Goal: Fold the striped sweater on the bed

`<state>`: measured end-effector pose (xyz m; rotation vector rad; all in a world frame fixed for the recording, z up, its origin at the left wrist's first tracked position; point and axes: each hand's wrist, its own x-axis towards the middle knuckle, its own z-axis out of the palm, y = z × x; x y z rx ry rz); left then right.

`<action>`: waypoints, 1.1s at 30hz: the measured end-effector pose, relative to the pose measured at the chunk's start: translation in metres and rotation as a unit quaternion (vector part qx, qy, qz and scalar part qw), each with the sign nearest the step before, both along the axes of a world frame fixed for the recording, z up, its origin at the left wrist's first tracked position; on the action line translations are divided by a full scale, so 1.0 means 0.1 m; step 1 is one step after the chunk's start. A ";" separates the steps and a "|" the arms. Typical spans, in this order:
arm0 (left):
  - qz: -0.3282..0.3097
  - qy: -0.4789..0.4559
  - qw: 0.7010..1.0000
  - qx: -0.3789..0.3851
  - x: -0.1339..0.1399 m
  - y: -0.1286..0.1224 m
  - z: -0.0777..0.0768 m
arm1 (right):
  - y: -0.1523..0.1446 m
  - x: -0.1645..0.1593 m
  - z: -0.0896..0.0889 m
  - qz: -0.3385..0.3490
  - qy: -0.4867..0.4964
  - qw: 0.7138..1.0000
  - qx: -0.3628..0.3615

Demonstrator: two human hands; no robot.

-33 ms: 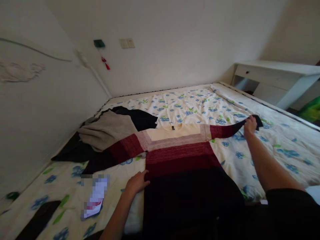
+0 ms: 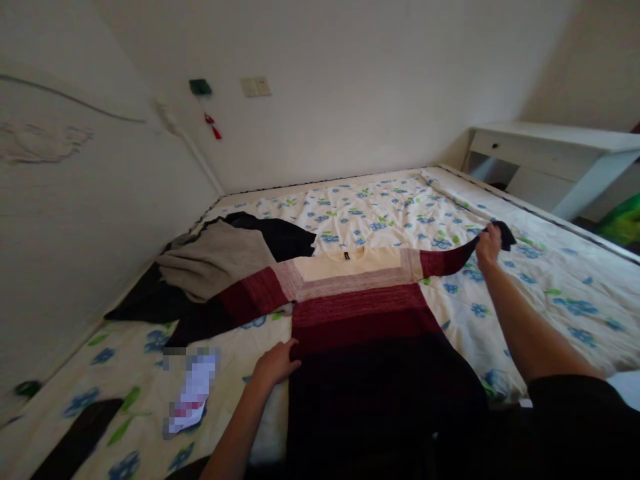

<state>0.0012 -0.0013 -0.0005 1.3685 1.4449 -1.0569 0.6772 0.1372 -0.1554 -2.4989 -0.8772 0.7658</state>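
A striped sweater [image 2: 360, 313] lies flat on the bed, cream at the collar, then red bands, then black at the hem. My right hand [image 2: 487, 248] grips the dark cuff of its right sleeve [image 2: 445, 261] and holds it slightly off the sheet. My left hand [image 2: 274, 365] rests flat on the sweater's left edge, where red meets black. The left sleeve [image 2: 240, 300] stretches out toward a heap of clothes.
A grey garment [image 2: 215, 263] and black clothes [image 2: 275, 237] are piled at the bed's left side by the wall. The floral sheet [image 2: 380, 210] covers the bed. A white desk [image 2: 555, 157] stands at the right. A small white packet [image 2: 193, 393] lies near my left arm.
My right hand has closed on the sleeve cuff, lifted it and drawn it a little to the left. My left hand has stayed put.
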 end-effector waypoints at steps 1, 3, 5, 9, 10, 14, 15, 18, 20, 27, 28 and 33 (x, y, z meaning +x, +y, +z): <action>0.001 0.002 1.000 0.003 0.01 -0.01 -0.01 | 0.15 -0.32 -0.02 0.010 -0.002 1.000 0.012; 0.003 0.002 1.000 0.005 0.03 -0.03 -0.02 | 0.26 -1.14 -0.01 0.107 0.025 0.992 0.061; 0.003 0.001 1.000 0.009 0.03 -0.04 -0.03 | 0.07 -2.05 0.06 0.273 0.088 0.955 0.076; 0.004 -0.005 1.000 0.017 -0.02 -0.03 -0.05 | -0.81 -3.30 0.21 0.598 0.164 0.784 -0.029; 0.002 -0.008 1.000 0.021 -0.03 -0.02 -0.06 | -1.00 -3.38 0.22 0.634 0.161 0.754 -0.058; -0.049 -0.008 0.995 0.091 0.02 0.07 -0.12 | -1.31 -2.90 0.18 0.627 0.092 0.764 -0.122; -0.067 -0.012 0.990 0.120 0.05 0.10 -0.16 | -1.30 -2.66 0.15 0.607 0.064 0.780 -0.135; -0.105 -0.051 0.973 0.198 0.16 0.20 -0.35 | -1.20 -1.95 0.05 0.529 -0.015 0.823 -0.206; -0.125 -0.083 0.963 0.223 0.22 0.25 -0.51 | -1.18 -1.60 -0.02 0.469 -0.039 0.840 -0.270; -0.164 -0.108 0.952 0.234 0.25 0.43 -1.00 | -1.22 -1.47 -0.42 0.488 0.024 0.832 -0.262; -0.164 -0.109 0.953 0.232 0.25 0.46 -1.04 | -1.21 -1.53 -0.47 0.493 0.025 0.831 -0.255; -0.154 -0.101 0.955 0.233 0.25 0.54 -1.04 | -1.16 -1.63 -0.57 0.463 0.007 0.838 -0.288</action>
